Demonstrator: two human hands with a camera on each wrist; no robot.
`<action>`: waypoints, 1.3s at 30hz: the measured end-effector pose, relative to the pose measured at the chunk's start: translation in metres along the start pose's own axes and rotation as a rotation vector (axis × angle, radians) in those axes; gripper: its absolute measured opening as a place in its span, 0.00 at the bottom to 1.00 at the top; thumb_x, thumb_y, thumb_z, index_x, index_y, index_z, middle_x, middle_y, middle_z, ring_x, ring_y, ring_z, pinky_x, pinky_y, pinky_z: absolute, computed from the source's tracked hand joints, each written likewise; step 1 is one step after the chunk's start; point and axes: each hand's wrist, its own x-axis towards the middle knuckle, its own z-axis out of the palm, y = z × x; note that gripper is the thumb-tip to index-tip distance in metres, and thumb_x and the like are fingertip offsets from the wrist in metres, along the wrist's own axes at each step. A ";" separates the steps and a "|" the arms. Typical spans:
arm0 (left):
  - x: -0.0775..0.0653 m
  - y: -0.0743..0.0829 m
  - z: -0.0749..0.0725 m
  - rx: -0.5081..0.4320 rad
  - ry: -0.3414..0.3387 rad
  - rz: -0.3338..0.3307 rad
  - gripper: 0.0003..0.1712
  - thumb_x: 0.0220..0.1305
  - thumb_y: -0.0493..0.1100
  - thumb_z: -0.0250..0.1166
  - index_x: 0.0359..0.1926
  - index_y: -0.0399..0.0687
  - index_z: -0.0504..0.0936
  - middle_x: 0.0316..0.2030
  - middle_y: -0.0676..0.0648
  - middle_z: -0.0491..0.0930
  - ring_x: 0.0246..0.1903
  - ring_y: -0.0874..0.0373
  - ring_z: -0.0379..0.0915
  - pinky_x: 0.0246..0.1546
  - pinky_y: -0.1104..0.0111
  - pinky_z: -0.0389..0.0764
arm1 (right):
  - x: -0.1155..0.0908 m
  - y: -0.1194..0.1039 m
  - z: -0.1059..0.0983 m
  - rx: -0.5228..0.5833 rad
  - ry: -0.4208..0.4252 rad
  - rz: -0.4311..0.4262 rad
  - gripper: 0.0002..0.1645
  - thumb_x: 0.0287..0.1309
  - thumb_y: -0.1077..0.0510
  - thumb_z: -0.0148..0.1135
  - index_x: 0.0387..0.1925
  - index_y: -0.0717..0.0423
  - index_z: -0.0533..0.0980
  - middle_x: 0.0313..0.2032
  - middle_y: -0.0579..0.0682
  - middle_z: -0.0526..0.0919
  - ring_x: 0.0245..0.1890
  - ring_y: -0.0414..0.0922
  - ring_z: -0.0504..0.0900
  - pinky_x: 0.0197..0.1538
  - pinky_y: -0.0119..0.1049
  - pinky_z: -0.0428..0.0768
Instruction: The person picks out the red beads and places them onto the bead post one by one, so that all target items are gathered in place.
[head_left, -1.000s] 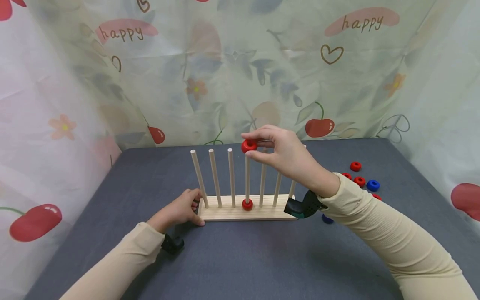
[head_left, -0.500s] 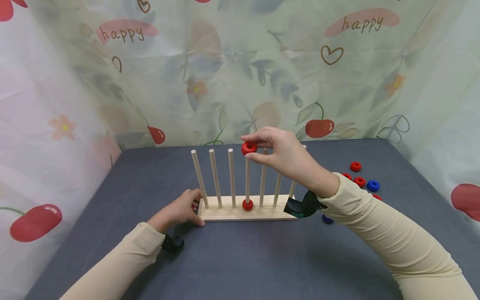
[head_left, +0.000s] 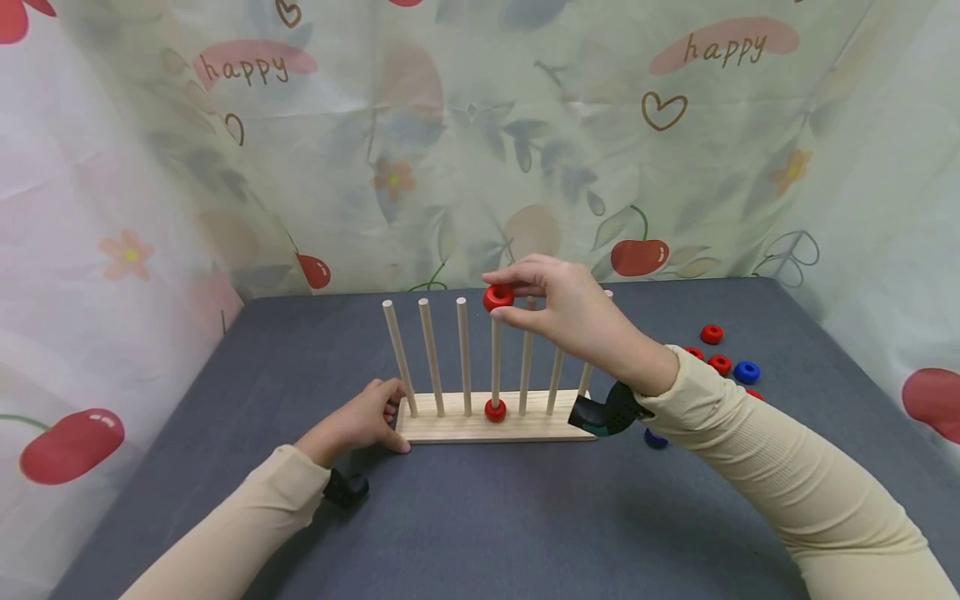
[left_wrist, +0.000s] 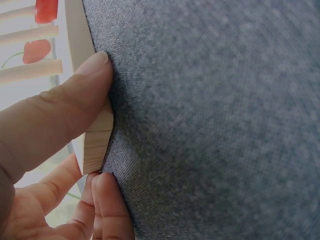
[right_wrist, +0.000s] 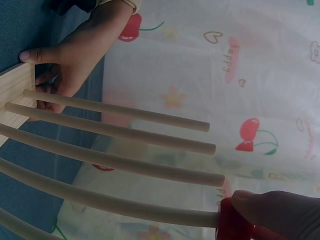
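A pale wooden peg rack (head_left: 450,428) with several upright pegs stands on the table. My left hand (head_left: 363,423) grips its left end; in the left wrist view the thumb (left_wrist: 75,100) lies along the front edge and the fingertips (left_wrist: 111,192) touch the end. My right hand (head_left: 573,312) pinches a red ring (head_left: 498,297) between thumb and fingers at the top of the middle peg (head_left: 496,358). In the right wrist view that peg's tip meets the ring (right_wrist: 230,222). Another red ring (head_left: 495,411) sits at the foot of the same peg.
Right of the rack lie loose rings: a red ring (head_left: 712,334), a blue ring (head_left: 747,372) and several others, some partly hidden by the right sleeve (head_left: 750,450). A patterned curtain (head_left: 450,167) hangs behind the dark grey table (head_left: 480,517).
My right hand and its red ring have sunk very slightly at the top of the peg. My left hand keeps its place on the rack.
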 end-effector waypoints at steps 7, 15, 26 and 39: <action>0.000 0.000 0.000 0.002 -0.001 -0.004 0.38 0.37 0.30 0.80 0.51 0.36 0.70 0.44 0.40 0.64 0.42 0.50 0.65 0.45 0.60 0.70 | 0.000 -0.001 0.000 0.003 -0.010 0.015 0.25 0.55 0.58 0.70 0.55 0.52 0.78 0.49 0.46 0.80 0.51 0.41 0.81 0.55 0.38 0.77; -0.001 0.000 0.000 0.007 -0.005 -0.003 0.37 0.38 0.31 0.80 0.51 0.36 0.70 0.44 0.40 0.64 0.43 0.50 0.65 0.45 0.59 0.70 | 0.001 0.000 -0.001 0.010 -0.014 0.015 0.25 0.56 0.58 0.69 0.56 0.53 0.77 0.52 0.48 0.79 0.55 0.46 0.80 0.56 0.41 0.77; 0.000 0.001 0.000 0.018 0.001 0.004 0.37 0.38 0.31 0.80 0.51 0.36 0.71 0.44 0.40 0.65 0.43 0.50 0.65 0.45 0.60 0.70 | 0.000 0.000 -0.002 0.007 -0.016 0.016 0.24 0.56 0.58 0.69 0.56 0.52 0.77 0.53 0.48 0.80 0.55 0.45 0.80 0.56 0.40 0.77; 0.000 0.000 0.000 0.014 -0.002 0.023 0.36 0.38 0.31 0.80 0.49 0.36 0.70 0.43 0.40 0.64 0.41 0.51 0.65 0.43 0.61 0.70 | 0.000 0.000 -0.004 0.053 -0.022 0.039 0.24 0.57 0.57 0.68 0.56 0.51 0.77 0.53 0.46 0.79 0.56 0.43 0.79 0.55 0.38 0.78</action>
